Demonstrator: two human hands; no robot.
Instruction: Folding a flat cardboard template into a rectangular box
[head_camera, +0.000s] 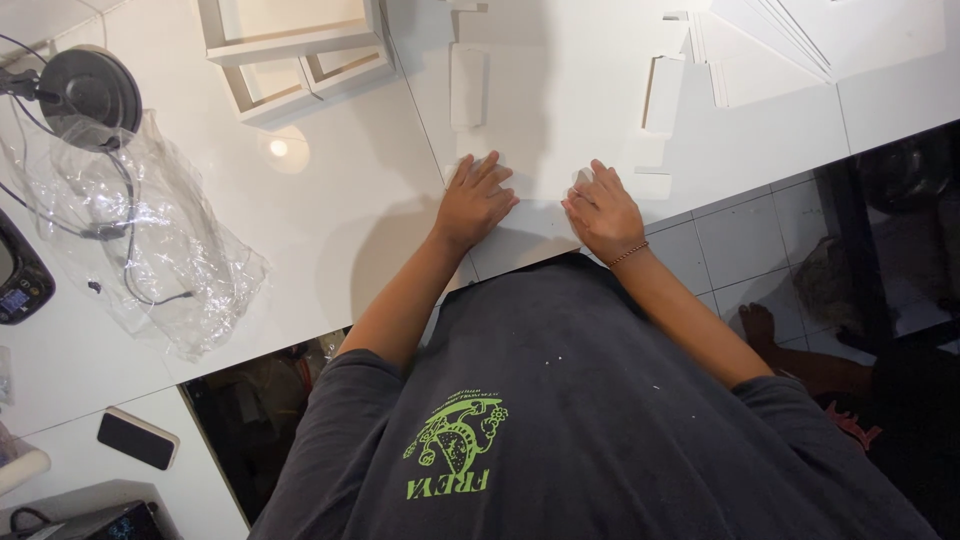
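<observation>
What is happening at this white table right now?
A person in a dark shirt leans over the white table, with both hands flat on a white sheet near its edge. The left hand and right hand lie palm down, side by side. Crumpled clear plastic lies to the left, white frames sit beyond it, and stacked white sheets to the right.

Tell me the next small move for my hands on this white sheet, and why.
Probably slide both palms outward to flatten it: the left hand and right hand lie flat, side by side, on the white rectangular sheet at the white table's edge.
</observation>
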